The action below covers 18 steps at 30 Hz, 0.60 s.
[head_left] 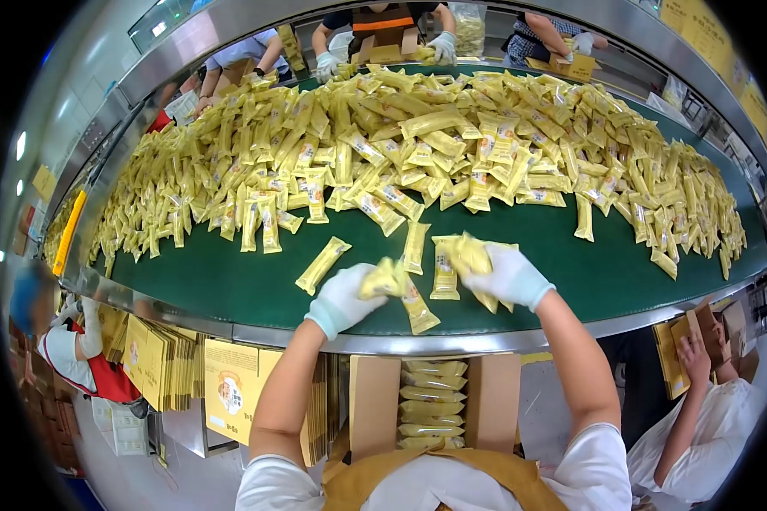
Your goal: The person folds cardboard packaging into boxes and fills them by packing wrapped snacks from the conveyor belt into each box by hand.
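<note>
Yellow wrapped snack packets (452,128) lie heaped on a green conveyor belt (230,289). My left hand (346,298), in a white glove, is closed around a yellow packet that is blurred by motion. My right hand (507,274), gloved too, has its fingers closed over yellow packets (473,260) near the belt's front edge; how many is hard to make out. Loose packets lie between and beside my hands, one of them a slanted packet (322,265) to the left. Below the belt, close to my body, an open carton (375,400) holds a row of several packets.
Folded yellow cartons (239,387) stand at the lower left. A metal rail (435,342) edges the belt. Across it, a co-worker's gloved hands (443,48) are beside another carton. Other people work at the far left and at the right, where a person's hand (694,358) touches cardboard.
</note>
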Tool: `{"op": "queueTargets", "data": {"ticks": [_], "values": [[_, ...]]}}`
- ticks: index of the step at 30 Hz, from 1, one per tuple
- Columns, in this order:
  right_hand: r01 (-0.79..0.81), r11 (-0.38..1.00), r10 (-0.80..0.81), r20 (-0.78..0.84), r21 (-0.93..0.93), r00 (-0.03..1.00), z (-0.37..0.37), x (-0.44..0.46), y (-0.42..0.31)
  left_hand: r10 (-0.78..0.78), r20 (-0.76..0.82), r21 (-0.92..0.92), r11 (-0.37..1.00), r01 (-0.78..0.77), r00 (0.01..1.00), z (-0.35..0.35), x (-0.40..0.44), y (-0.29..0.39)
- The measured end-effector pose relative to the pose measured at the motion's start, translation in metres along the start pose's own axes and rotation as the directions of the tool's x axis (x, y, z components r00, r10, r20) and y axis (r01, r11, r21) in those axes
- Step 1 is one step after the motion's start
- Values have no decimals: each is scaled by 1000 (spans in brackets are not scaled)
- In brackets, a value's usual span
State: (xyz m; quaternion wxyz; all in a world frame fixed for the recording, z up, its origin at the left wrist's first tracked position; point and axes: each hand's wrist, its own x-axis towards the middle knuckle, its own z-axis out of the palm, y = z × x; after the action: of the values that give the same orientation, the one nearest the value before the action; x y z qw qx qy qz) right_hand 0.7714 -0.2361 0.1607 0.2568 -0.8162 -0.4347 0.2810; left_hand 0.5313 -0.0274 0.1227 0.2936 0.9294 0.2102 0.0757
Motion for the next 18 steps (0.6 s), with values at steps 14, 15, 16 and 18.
{"op": "queueTargets", "data": {"ticks": [14,15,16,18], "values": [[37,768,-95,-56,-639,994,72,59,23,90,497,486,795,-362,863,22,34,22],[93,708,-179,-50,-700,983,72,50,35,154,388,526,773,-355,909,26,27,11],[126,674,-243,-58,-728,968,72,39,46,220,274,564,751,-342,936,36,19,-9],[182,599,-365,-63,-780,929,74,15,62,433,102,641,660,-393,895,67,4,-53]]}}
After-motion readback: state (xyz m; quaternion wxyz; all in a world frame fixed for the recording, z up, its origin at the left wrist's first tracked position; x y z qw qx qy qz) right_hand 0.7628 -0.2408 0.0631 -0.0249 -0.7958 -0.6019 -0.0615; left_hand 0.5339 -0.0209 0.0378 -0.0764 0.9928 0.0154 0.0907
